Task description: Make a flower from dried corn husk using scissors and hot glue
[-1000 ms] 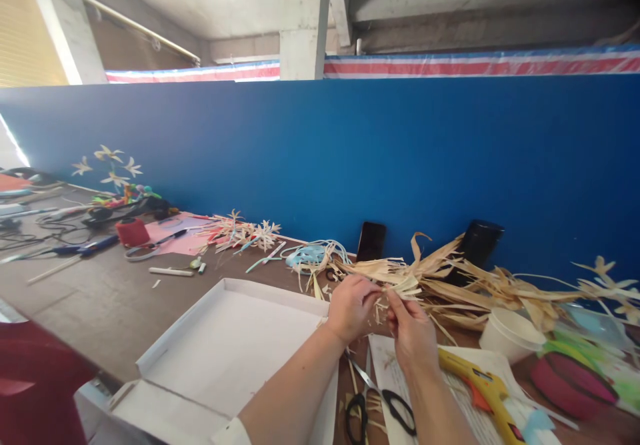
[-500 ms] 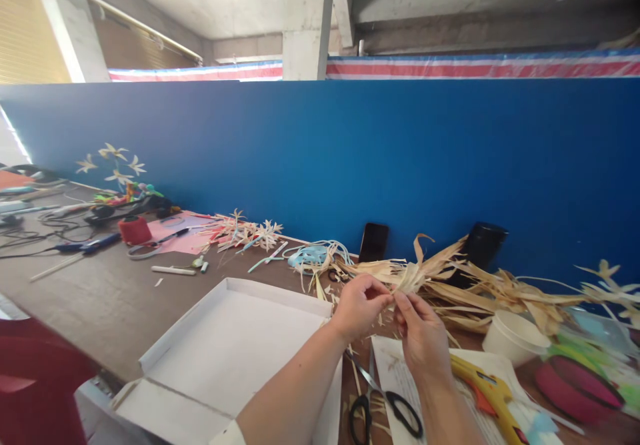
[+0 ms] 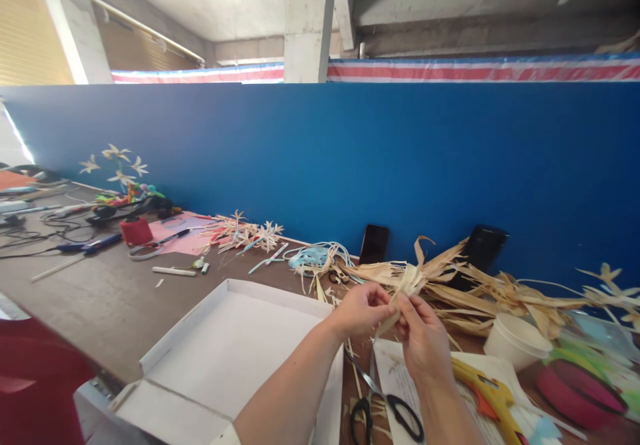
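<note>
Between my two hands is a pale strip of dried husk point(image 3: 411, 278), its wide end fanned upward and a narrower end hanging below the fingers. My left hand point(image 3: 364, 310) pinches it from the left with thumb and forefinger. From the right, my right hand point(image 3: 423, 328) grips the same strip, fingertips almost touching the left ones. Behind the hands lies a heap of dried husks point(image 3: 500, 285). Black-handled scissors point(image 3: 373, 392) rest with blades parted below my hands, partly over a printed sheet point(image 3: 395, 365).
An open white box point(image 3: 250, 338) lies left of my forearms. At right are a yellow glue gun point(image 3: 493, 392), a white cup point(image 3: 517, 338) and a pink roll point(image 3: 580, 392). A phone point(image 3: 374, 244) leans on the blue partition point(image 3: 300, 158). Husk flowers point(image 3: 250, 232) lie further left.
The husk strip has turned between my fingers, and its lower end now shows beneath them. Both hands stay nearly in place.
</note>
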Tool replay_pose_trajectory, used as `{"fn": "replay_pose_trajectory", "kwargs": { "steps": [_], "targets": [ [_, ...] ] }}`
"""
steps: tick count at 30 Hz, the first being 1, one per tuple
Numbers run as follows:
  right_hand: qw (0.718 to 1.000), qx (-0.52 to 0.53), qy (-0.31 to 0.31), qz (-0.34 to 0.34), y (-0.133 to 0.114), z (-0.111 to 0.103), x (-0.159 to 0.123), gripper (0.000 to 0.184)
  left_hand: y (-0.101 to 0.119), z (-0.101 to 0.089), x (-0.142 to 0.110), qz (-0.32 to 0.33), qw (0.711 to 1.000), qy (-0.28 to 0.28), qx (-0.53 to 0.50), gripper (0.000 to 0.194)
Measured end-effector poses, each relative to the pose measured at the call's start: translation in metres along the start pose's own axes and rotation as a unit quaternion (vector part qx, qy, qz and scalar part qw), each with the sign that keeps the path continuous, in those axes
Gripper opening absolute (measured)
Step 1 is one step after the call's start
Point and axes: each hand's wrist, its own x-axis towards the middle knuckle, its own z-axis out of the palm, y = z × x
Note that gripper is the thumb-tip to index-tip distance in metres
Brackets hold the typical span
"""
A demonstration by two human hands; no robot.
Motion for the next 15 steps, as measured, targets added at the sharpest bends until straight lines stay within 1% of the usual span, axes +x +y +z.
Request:
{"fn": "replay_pose_trajectory", "kwargs": {
  "steps": [3, 8, 12, 15],
  "targets": [
    [1.0, 0.026, 0.01, 0.007, -0.0005, -0.0013, 0.0016, 0.026, -0.0054, -0.0022, 0.0018, 0.022, 0.999, 0.016, 0.038, 0.034],
    [0.999, 0.022, 0.033, -0.01, -0.001, -0.0034, 0.0025, 0.025, -0.0047, -0.003, 0.0001, 0.053, 0.997, 0.039, 0.031, 0.03],
    [0.999, 0.034, 0.02, -0.007, -0.0006, -0.0043, 0.0031, 0.023, -0.0007, -0.0001, -0.0022, 0.053, 0.997, 0.052, 0.023, 0.031],
    [1.0, 0.008, -0.005, 0.014, 0.0018, -0.0045, 0.0037, 0.029, -0.0017, 0.0005, -0.0013, 0.037, 0.996, 0.067, 0.038, 0.033]
  ]
}}
